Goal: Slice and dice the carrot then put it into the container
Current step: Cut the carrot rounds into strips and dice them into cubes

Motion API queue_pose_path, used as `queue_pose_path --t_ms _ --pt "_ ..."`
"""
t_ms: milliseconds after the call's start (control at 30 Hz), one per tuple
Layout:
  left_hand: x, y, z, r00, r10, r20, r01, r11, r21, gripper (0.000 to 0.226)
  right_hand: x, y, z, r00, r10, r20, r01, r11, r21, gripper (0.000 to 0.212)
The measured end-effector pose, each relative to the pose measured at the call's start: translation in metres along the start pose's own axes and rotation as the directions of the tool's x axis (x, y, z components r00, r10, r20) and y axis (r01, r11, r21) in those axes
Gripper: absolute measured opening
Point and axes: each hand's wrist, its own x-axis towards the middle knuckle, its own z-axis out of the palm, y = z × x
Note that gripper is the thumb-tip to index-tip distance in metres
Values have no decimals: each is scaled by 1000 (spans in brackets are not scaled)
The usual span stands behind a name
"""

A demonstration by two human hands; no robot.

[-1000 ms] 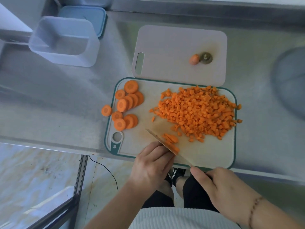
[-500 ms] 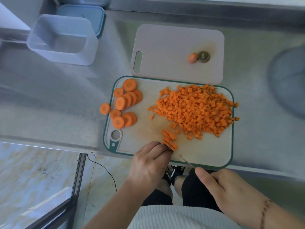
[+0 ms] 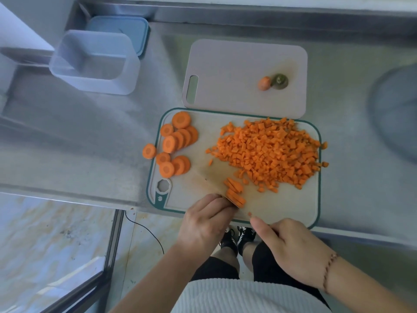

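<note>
Bare counter (image 3: 90, 136) lies open between board and container (image 3: 94, 62); carrot rounds (image 3: 178, 143) crowd the board's left edge.

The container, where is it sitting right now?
The container sits upper left in the head view, on the steel counter, just in front of a blue lid and left of the grey board.

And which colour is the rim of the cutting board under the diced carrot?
Dark green, a thin rim around a pale board; the head view shows it.
</note>
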Motion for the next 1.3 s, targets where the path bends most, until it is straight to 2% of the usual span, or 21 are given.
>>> queue_pose_path --t_ms 100,200,267,333,400,533,567,633,833,933,1000,1067,1167,1300 --pt "1 -1 -1 999 -5 36 4 999 36 8 -15 2 -6 1000 -2 -2 2 997 79 67" --pt "6 -4 -6 995 38 97 -48 993 108 5 -29 11 -16 998 -25 -66 31 995 97 73" --pt "14 -11 -15 984 78 163 -104 983 154 16 -34 21 -22 993 -16 -114 28 994 106 73" --pt "26 -23 -22 955 124 269 -183 961 207 38 -36 32 -26 987 13 -158 7 993 120 74" --pt "41 -38 -27 898 207 388 -306 927 216 54 -38 39 -28 981 32 -189 -5 990 138 72" --pt "62 -55 -20 702 479 527 -573 819 19 42 -41 46 -25 976 38 -213 2 983 186 70" --pt "63 -57 -17 671 517 531 -597 801 -25 37 -41 47 -24 977 32 -209 7 983 184 70" --pt "64 -60 -12 662 541 519 -602 796 -63 32 -41 48 -20 981 34 -193 1 984 180 72" --pt "52 -55 -14 778 459 428 -513 858 11 29 -38 46 -5 985 62 -162 -35 986 165 85" --pt "37 -45 -13 920 246 306 -297 945 134 30 -33 40 -1 981 67 -181 -35 984 173 73" --pt "26 -33 -6 979 66 191 -102 978 182 27 -28 35 0 982 59 -182 -25 983 184 63" --pt "18 -16 5 989 -97 108 78 982 171 26 -24 29 0 984 42 -176 -8 982 187 59" --pt "18 5 19 956 -293 18 290 952 99 31 -18 26 0 982 48 -185 -20 989 149 62" --pt "21 20 20 921 -388 19 387 920 60 56 -10 29 -5 980 53 -189 -35 995 98 72"
